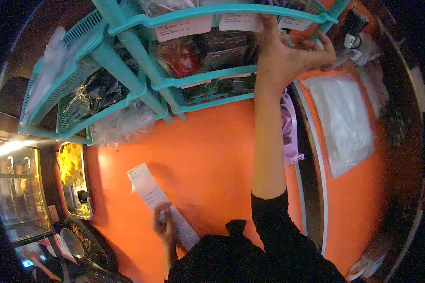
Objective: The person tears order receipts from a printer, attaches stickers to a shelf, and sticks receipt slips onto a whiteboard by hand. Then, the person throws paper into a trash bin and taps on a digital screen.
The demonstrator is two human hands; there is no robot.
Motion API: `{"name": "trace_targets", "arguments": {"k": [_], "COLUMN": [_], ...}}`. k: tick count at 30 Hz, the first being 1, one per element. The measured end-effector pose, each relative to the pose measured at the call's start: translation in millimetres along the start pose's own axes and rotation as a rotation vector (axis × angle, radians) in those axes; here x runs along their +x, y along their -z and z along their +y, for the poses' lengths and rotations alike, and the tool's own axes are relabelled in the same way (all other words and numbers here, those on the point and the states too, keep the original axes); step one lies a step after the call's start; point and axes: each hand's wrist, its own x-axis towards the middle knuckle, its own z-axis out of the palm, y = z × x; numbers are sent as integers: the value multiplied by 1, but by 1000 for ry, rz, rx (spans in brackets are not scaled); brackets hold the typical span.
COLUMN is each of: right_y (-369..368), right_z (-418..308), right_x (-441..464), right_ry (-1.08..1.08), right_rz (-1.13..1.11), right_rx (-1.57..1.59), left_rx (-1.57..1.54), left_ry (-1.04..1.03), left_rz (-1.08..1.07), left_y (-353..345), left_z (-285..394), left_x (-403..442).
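A long printed paper strip [147,185] lies slanted over the orange surface, and my left hand [164,220] pinches it near its middle. My right hand [295,54] is raised at the teal rack [208,75], at the right end of its upper shelf. Its fingers are curled around the shelf edge, beside printed white labels [238,22]; whether they grip a label or the edge is hard to tell. Under the labels, wrapped dark and red items [180,57] sit on the rack.
Clear plastic bags [342,125] lie at the right, past a dark gap with pale edges. A purple item [290,127] is beside my right forearm. At the left stand a tray of yellow food [71,165], a lit glass case [21,193] and a dark pan [97,250].
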Motion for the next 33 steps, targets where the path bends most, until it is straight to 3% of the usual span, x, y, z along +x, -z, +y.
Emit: {"name": "trace_targets", "arguments": {"k": [3, 5, 12, 14, 15, 17, 21, 23, 25, 27, 29, 32, 33], "right_y": [-1, -3, 13, 19, 20, 23, 47, 70, 98, 138, 170, 216, 228], "right_z": [-8, -14, 0, 8, 15, 21, 5, -18, -34, -55, -72, -92, -96], "right_x": [-12, -21, -1, 7, 6, 3, -10, -30, -61, -93, -131, -178, -187], "right_ry": [-82, 100, 257, 377, 375, 52, 173, 47, -170, -323, -551, -708, -711], "right_rz": [-16, -103, -139, -68, -67, -42, -101, -277, -466, -874, -1258, -1422, -1428], "right_rx": [176, 100, 4, -180, -173, 142, -17, -5, 206, 261, 367, 497, 513], "left_rx": [7, -1, 88, 46, 5, 5, 35, 17, 2, -139, -193, -104, -197], "left_ry": [-17, 31, -18, 28, 74, 40, 4, -7, -3, 158, 109, 64, 141], "left_rz": [-14, 1, -46, -30, -15, -18, -46, -59, -60, -74, -98, -116, -127], "left_y": [0, -1, 4, -1, -3, -3, 2, 5, 6, 5, 6, 10, 10], "left_z": [2, 5, 1, 15, 21, 20, 11, 17, 27, 43, 51, 82, 88], "left_x": [2, 1, 4, 2, 2, 4, 5, 8, 12, 19, 25, 31, 31]}}
